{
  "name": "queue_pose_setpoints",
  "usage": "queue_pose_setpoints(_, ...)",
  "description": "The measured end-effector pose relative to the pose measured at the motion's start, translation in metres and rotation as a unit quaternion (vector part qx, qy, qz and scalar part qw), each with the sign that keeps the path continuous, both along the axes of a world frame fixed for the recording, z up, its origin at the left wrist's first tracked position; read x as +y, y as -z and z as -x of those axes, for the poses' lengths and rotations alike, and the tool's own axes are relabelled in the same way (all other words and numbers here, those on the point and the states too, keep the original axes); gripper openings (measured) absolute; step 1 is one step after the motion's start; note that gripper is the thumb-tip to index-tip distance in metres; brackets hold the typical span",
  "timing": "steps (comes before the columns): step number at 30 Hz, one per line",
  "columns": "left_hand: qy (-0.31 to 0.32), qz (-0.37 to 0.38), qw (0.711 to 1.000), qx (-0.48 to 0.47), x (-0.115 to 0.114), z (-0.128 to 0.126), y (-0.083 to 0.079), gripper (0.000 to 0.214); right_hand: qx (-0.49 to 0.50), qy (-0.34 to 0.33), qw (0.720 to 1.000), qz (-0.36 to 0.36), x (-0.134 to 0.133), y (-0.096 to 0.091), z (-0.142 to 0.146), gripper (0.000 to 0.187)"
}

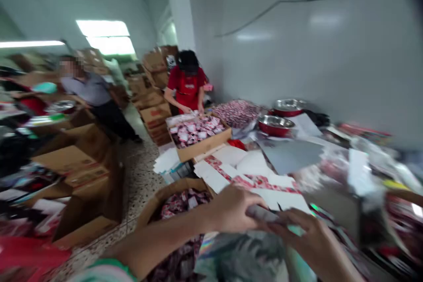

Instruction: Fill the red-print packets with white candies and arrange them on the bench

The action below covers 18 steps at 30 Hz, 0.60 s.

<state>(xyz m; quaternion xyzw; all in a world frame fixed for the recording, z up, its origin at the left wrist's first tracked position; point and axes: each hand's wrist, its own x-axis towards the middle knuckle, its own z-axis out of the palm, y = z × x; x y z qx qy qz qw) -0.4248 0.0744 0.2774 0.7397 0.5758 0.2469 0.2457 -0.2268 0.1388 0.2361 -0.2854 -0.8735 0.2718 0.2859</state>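
My left hand (231,207) reaches in from the lower left, fingers closed on a small grey-white packet (262,214), blurred by motion. On its right end, my right hand (306,231) pinches the same packet between thumb and fingers. Under my left forearm stands an open cardboard box (150,211) of small red-and-white wrapped packets (185,202). Below both hands is a shiny plastic bag (244,255) with a grey, smeared print. White sheets with red printed strips (274,185) lie just beyond my hands.
A co-worker in a red apron (188,90) handles packets at a shallow carton (205,143). Behind it lies a packet heap (236,112) near red-sided steel bowls (276,125). Another person (95,92) leans over at left, beyond open cartons (89,176). Plastic bags (333,158) clutter the right.
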Motion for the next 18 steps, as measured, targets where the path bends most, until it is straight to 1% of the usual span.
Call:
queue_pose_setpoints(1,0.008,0.010,1.000,0.012,0.004,0.003,-0.005,0.029,-0.017,0.003,1.000,0.022,0.005,-0.003,0.000,0.030)
queue_pose_setpoints(3,0.023,0.048,0.998,0.022,0.010,0.006,-0.013,0.019,-0.043,-0.001,0.998,0.046,0.010,-0.009,-0.001,0.031)
queue_pose_setpoints(5,0.029,0.088,0.996,0.009,0.013,0.006,-0.019,0.012,-0.047,0.015,0.998,0.039,0.010,-0.011,-0.002,0.029)
queue_pose_setpoints(6,0.029,0.105,0.994,-0.004,0.014,0.005,-0.020,0.013,-0.043,0.024,0.999,0.025,0.009,-0.012,-0.004,0.026)
queue_pose_setpoints(8,0.024,0.131,0.991,-0.033,0.016,0.002,-0.020,0.016,-0.025,0.042,0.998,-0.035,0.007,-0.012,-0.008,0.020)
queue_pose_setpoints(11,0.031,0.159,0.984,-0.072,0.020,0.000,-0.014,0.019,-0.004,0.037,0.987,-0.154,0.005,-0.014,-0.012,0.023)
queue_pose_setpoints(13,0.040,0.168,0.979,-0.106,0.023,-0.001,-0.010,0.021,-0.003,0.029,0.977,-0.211,0.004,-0.016,-0.014,0.026)
queue_pose_setpoints(16,0.052,0.190,0.964,-0.178,0.027,-0.003,-0.007,0.027,0.001,0.037,0.968,-0.248,0.000,-0.017,-0.016,0.028)
queue_pose_setpoints(18,0.059,0.221,0.944,-0.239,0.029,-0.005,-0.008,0.031,0.007,0.046,0.966,-0.254,-0.002,-0.016,-0.018,0.026)
